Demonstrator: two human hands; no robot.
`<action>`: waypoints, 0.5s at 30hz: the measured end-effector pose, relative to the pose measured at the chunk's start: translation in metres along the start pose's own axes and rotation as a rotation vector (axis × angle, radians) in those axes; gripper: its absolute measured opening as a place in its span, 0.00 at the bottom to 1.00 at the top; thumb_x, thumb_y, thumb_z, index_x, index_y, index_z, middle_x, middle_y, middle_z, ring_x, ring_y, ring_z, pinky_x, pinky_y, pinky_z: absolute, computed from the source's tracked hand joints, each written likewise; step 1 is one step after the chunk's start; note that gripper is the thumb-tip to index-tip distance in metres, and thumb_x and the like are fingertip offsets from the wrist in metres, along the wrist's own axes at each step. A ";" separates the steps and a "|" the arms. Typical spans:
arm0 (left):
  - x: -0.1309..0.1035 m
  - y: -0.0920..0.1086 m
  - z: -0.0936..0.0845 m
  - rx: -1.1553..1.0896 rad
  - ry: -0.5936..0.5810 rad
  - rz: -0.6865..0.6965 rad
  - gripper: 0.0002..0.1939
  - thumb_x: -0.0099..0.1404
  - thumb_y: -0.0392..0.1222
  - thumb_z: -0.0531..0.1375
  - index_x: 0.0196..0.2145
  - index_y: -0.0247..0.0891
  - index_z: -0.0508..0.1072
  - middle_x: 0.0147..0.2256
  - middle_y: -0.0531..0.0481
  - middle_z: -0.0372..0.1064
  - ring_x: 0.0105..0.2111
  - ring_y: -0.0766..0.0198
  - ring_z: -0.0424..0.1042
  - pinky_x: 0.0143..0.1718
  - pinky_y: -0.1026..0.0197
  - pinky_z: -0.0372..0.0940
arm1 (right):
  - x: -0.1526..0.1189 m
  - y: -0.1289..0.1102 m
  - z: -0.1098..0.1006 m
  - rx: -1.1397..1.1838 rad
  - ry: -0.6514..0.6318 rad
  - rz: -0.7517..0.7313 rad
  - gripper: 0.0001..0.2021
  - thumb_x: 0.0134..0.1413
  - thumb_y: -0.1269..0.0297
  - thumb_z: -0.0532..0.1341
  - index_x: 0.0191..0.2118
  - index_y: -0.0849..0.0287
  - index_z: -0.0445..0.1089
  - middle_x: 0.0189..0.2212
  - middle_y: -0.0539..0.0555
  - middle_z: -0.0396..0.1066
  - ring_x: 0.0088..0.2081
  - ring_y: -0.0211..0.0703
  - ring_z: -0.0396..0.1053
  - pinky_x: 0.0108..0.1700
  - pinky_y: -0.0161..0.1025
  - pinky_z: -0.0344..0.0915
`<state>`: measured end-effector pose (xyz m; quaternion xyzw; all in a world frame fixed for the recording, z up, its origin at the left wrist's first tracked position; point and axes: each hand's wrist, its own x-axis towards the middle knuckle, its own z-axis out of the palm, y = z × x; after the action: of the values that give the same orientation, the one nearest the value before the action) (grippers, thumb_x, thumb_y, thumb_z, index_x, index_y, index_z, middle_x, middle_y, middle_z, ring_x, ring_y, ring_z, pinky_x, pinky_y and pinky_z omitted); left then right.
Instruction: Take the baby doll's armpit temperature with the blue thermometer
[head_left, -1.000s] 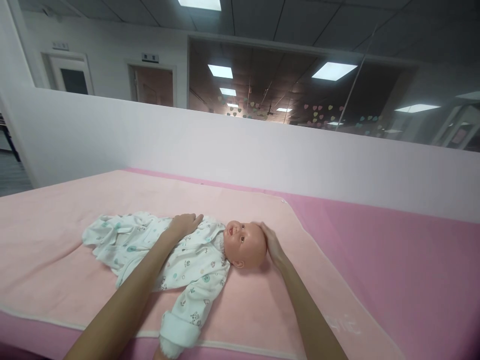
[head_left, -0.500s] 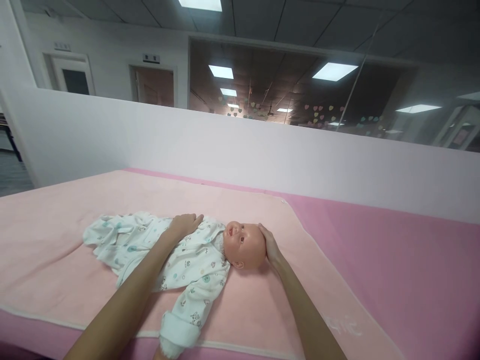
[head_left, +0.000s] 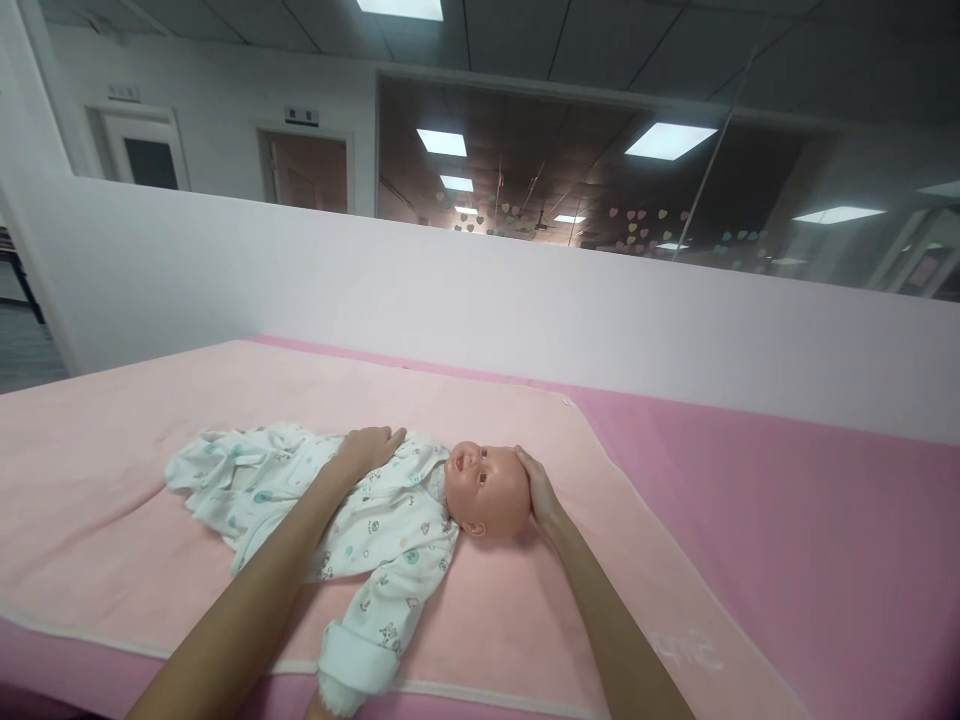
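Bald, clothed doll [head_left: 401, 518] lying supine

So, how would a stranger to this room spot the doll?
Find the long white wall, then the peach blanket spread in front of it. On it lies the doll, the left hand resting on its white clothes and the right hand cupping its head. Its bald head and printed clothes set it apart from the blanket.
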<state>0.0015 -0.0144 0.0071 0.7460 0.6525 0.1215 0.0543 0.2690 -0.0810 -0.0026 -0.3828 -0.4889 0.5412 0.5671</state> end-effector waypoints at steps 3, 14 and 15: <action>0.001 0.000 0.000 -0.005 -0.011 -0.008 0.26 0.62 0.54 0.40 0.36 0.36 0.72 0.34 0.39 0.73 0.37 0.51 0.70 0.39 0.55 0.59 | 0.000 -0.001 0.001 0.010 0.048 -0.014 0.17 0.42 0.50 0.60 0.28 0.60 0.72 0.32 0.52 0.75 0.38 0.46 0.69 0.39 0.36 0.63; 0.002 0.000 -0.002 0.021 -0.033 -0.008 0.26 0.62 0.53 0.40 0.36 0.36 0.72 0.36 0.39 0.73 0.38 0.51 0.70 0.39 0.55 0.59 | 0.009 0.006 -0.012 0.119 0.446 -0.070 0.14 0.40 0.55 0.60 0.35 0.54 0.71 0.40 0.50 0.72 0.46 0.45 0.67 0.44 0.38 0.62; 0.002 0.000 -0.002 0.022 -0.035 -0.007 0.26 0.62 0.53 0.40 0.36 0.36 0.72 0.36 0.39 0.73 0.38 0.51 0.70 0.39 0.55 0.59 | 0.011 0.005 -0.013 0.101 0.477 -0.132 0.14 0.41 0.55 0.60 0.37 0.53 0.71 0.42 0.50 0.71 0.47 0.44 0.66 0.45 0.38 0.61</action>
<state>0.0011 -0.0126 0.0090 0.7461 0.6556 0.1010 0.0578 0.2796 -0.0685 -0.0093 -0.4378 -0.3376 0.4212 0.7190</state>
